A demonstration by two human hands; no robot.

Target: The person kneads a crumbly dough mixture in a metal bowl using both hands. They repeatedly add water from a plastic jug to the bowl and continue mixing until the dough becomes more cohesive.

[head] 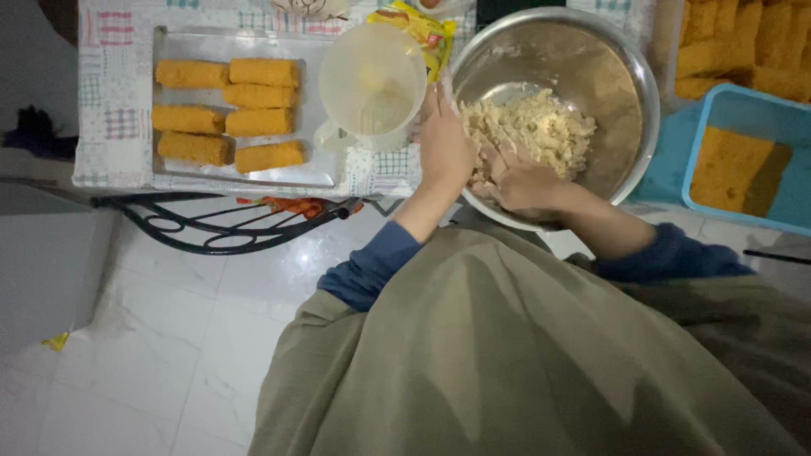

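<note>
A large steel bowl (608,59) holds a pale crumbly filling (541,127). My left hand (443,143) rests at the bowl's left rim, fingers touching the edge of the filling. Inside the bowl's near side, my right hand (524,181) presses its fingers into the filling; what it grips is hidden. Both arms wear blue sleeves under an olive garment.
A clear plastic jug (372,84) stands left of the bowl. A metal tray (317,165) carries several breaded rolls (258,122). A blue tub (743,105) of breadcrumbs sits at right, more rolls (743,42) behind it. Yellow packet (422,29) at the back. White tile floor below.
</note>
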